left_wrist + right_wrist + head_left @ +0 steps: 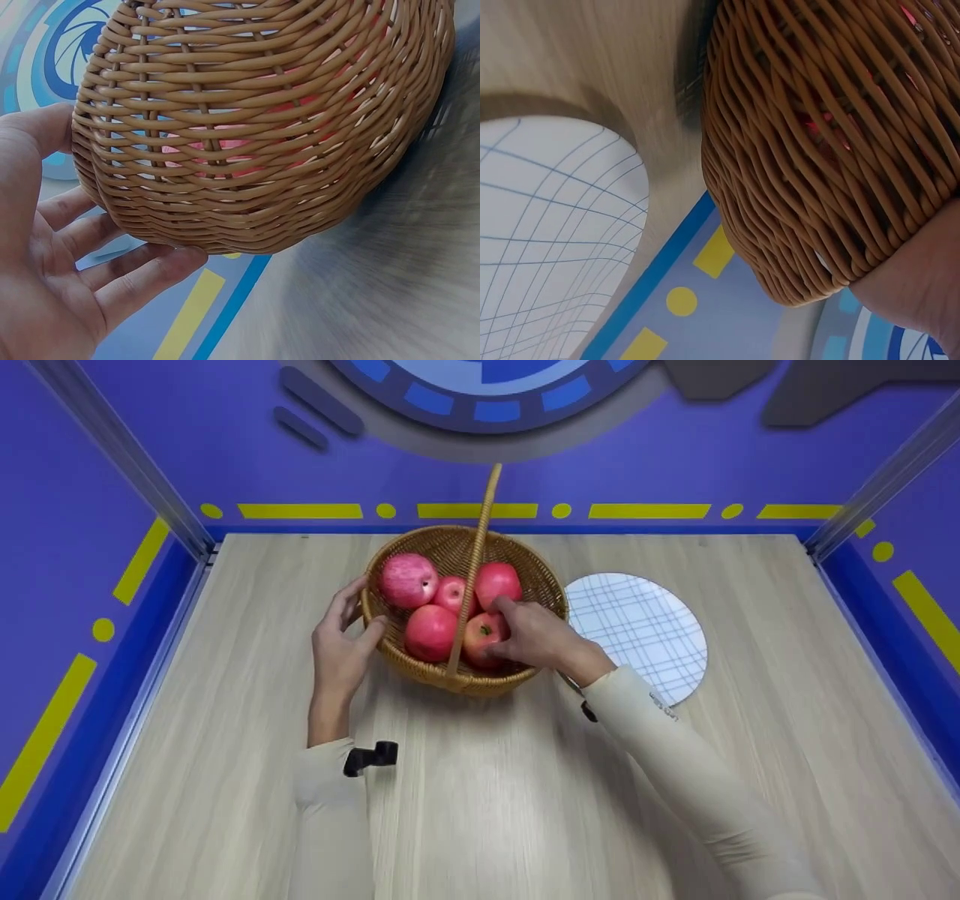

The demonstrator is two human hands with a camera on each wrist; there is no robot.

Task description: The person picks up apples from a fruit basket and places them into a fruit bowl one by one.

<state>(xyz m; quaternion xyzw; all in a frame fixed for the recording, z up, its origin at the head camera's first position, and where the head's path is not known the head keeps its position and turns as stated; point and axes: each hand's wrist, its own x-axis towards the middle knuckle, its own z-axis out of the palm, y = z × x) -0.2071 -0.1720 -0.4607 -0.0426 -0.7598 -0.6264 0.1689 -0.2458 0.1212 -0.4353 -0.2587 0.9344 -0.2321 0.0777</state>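
A brown wicker basket (405, 661) with a tall arched handle (480, 540) stands on the table, several red apples inside. My right hand (544, 636) reaches over the basket's right rim and grips the front right apple (477, 641) between thumb and fingers. In the right wrist view that grip is hidden behind the woven wall (802, 150). At the left side, my left hand (341, 649) steadies the basket, thumb and fingers spread along its outside. Its extended fingers (142, 289) touch the weave in the left wrist view. Beside the front right apple lies another red apple (430, 633).
A round white plate (637, 637) with a blue grid pattern lies right of the basket, partly under my right forearm. Blue panels with yellow marks (300, 511) wall in the back and both sides of the pale wooden table (465, 795).
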